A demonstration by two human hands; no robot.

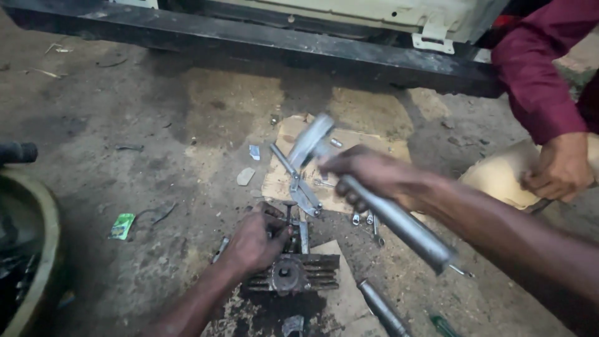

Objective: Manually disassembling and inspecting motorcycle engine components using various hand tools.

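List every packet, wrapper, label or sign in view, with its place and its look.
Green sachet: on the dirt floor, left of the left hand; small, crumpled, green with pale patches.
Cardboard sheet: flat on the floor beneath the hammer in the right hand; tan, torn, unprinted.

A silvery grey hammer (374, 200) with a pale metal head is seen at the centre, and a dark, grimy finned engine part (293, 271) in blackish grey is seen near it on tan cardboard (281, 178). A maroon sleeve (536, 68) is shown at the far right above a cream-coloured sack (493, 181), and a bright green wrapper (122, 225) lies to the left on the brown-grey, oil-stained floor (187, 112). A silver spanner (299, 187) and a black beam (249, 43) under off-white bodywork (374, 12) are seen farther off.
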